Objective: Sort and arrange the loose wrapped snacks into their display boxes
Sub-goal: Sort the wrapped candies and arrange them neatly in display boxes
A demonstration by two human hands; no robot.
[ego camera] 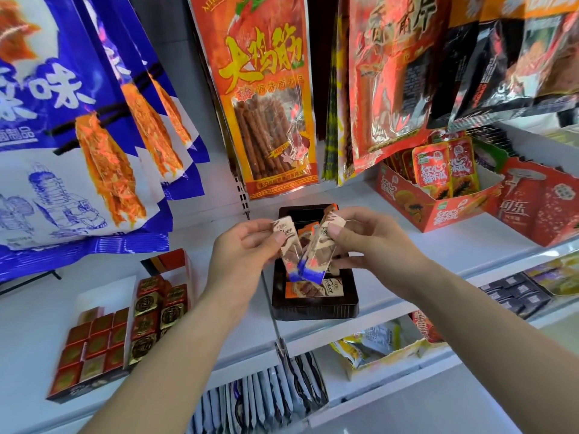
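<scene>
Fingers (266,238) of the left hand (242,255) pinch one wrapped snack bar (287,245); the right hand (372,242) pinches a second bar (318,255). Both are held just above the dark display box (313,310), their lower ends crossing. Inside that box lie more bars (313,289).

Tray half hidden, bags cropped
The left hand (241,258), right hand (372,242) and their two brown-and-white wrapped snack bars (315,258) cover most of the dark brown plastic display tray (313,308); the big blue-and-white hanging bags (62,98) run off the left and top edges; wrapper print is unreadably blurred.
</scene>
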